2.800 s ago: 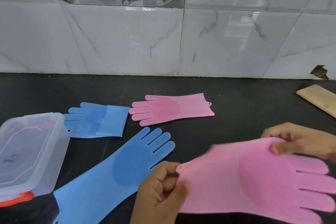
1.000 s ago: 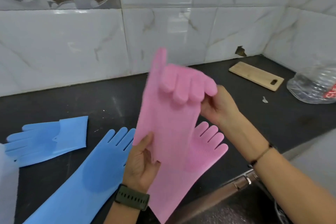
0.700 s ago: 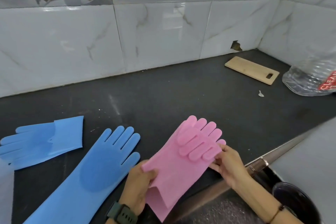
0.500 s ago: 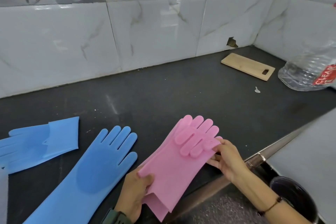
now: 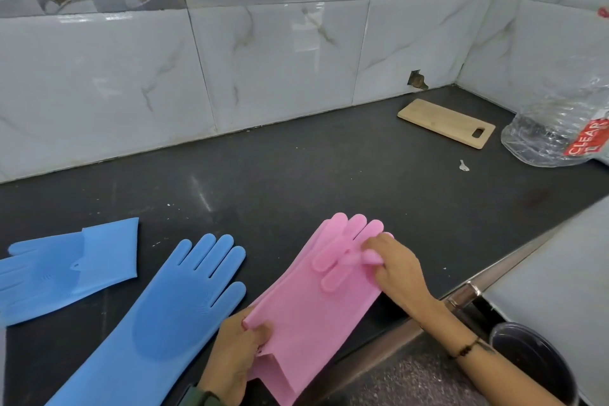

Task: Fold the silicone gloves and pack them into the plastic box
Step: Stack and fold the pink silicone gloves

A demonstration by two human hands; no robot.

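A: Presently, what does each hand hold, and for what purpose?

B: The left hand [image 5: 239, 351], at lower centre of the frame, is closed in a pinch on the folded edge of the pink silicone glove [image 5: 313, 303]. This appears to anchor the crease so the layers do not slide. The right hand [image 5: 397, 269] presses its curled fingers down on the pink finger section, which is doubled back over the cuff. Judged from this, the fold is being flattened against the black countertop [image 5: 296, 181].

A: Why at the counter's near edge?

B: The glove's cuff end overhangs the edge slightly. That probably gives the left hand room to grip from beneath.

A: Where are the other gloves?

B: The unfolded blue silicone glove [image 5: 164, 323] lies flat, palm up, just left of the pink one. The folded blue silicone glove [image 5: 75, 267] rests at the left edge of the frame, apart from both.

A: And the plastic box?

B: It cannot be identified in this view, so packing has not begun for this glove.

A: Any items to avoid?

B: The wooden cutting board [image 5: 446, 122] and the clear plastic bottle [image 5: 560, 128] sit at upper right, well apart from the work.
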